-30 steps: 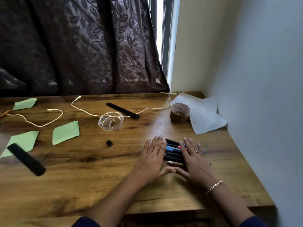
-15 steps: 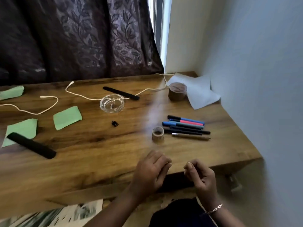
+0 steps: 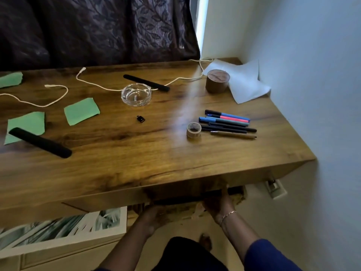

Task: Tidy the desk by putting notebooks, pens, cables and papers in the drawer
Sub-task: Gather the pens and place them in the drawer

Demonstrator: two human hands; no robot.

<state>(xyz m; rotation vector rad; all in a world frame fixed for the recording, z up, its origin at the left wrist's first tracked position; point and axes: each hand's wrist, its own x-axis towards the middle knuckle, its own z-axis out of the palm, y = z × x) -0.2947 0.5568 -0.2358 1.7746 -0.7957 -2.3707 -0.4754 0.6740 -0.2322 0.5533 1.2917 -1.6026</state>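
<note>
Several pens lie side by side on the right of the wooden desk, with nothing touching them. A white cable runs along the back. Three green papers lie at the left and a white sheet in the back right corner. Both hands are below the desk's front edge. My right hand holds the lower edge of the drawer front, thumb on its face. My left hand hooks under the same edge, its fingers hidden in shadow.
A small tape roll touches the pens. A big tape roll, a glass ashtray, a tiny black adapter and two black bars are on the desk. The wall is at the right; a framed picture stands below.
Both hands left the pens, drew back off the desktop and dropped under the front edge onto the drawer front. My view pulled back and tilted down.
</note>
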